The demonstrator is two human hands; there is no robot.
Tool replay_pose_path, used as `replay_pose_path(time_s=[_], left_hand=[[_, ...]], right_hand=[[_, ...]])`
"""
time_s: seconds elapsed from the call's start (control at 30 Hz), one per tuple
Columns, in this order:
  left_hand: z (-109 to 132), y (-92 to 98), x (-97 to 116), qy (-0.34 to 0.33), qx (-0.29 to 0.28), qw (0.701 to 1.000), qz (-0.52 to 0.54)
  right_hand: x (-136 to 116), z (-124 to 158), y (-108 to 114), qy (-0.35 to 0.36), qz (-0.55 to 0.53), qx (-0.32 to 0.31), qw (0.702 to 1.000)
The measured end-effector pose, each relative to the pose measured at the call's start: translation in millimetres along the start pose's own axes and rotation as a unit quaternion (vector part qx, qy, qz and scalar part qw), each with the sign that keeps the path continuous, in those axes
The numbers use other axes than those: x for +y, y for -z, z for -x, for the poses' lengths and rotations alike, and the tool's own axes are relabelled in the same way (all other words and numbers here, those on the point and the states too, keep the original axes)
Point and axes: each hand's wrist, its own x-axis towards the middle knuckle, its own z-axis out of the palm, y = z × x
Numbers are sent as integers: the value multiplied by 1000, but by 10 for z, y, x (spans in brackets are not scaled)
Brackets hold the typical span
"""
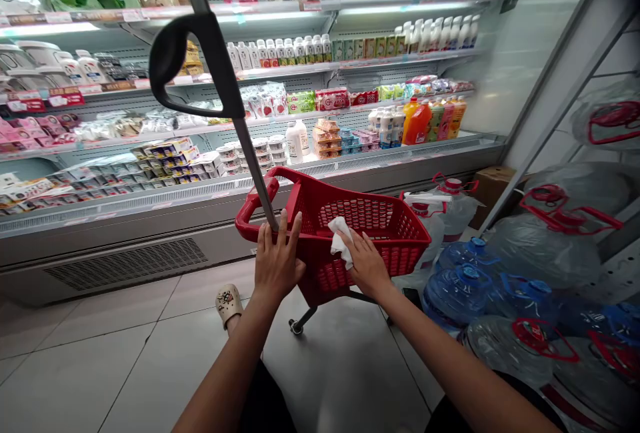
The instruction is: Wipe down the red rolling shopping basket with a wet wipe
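Note:
A red shopping basket trolley (370,196) stands on the floor in front of me, with perforated sides. My left hand (279,265) rests on its near left side, fingers stretched out and apart. Beside those fingertips a grey metal pole (255,159) rises from the trolley's handle end, and a black loop grip (220,63) is fixed on it. Pressed against the near rim is a crumpled white tissue (341,238), held under the fingers of my right hand (367,261). Whether it is paper or cloth, I cannot tell.
A refrigerated shelf unit (350,169) with bottles, cartons and tubs runs along the back. At right stand large water jugs (470,279) with blue and red caps, close to the trolley. My shoe (229,305) is on the tiled floor (140,373); a trolley wheel (296,327) shows nearby.

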Motion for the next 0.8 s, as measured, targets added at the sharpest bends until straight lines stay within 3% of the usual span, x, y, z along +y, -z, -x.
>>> replay_pose_path(time_s=[0.07, 0.23, 0.3, 0.4, 0.67, 0.73, 0.8], left_hand=[[12, -13, 30, 4, 0, 1000, 3], [101, -56, -41, -4, 11, 1000, -6], [128, -54, -87, -16, 4, 1000, -10], [131, -56, -115, -20, -7, 1000, -13], [97, -197, -27, 2, 8, 1000, 7], [99, -201, 22, 12, 10, 1000, 19], [102, -188, 75, 19, 10, 999, 28]], right_hand=[[-180, -75, -62, 6, -4, 5, 1000], [-940, -415, -225, 90, -87, 45, 991], [-1020, -446, -221, 106, -100, 59, 988], [-769, -318, -169, 98, -77, 50, 991], [604, 433, 9, -8, 77, 51, 996], [765, 531, 78, -22, 98, 47, 994], [749, 538, 126, -27, 107, 44, 993]])
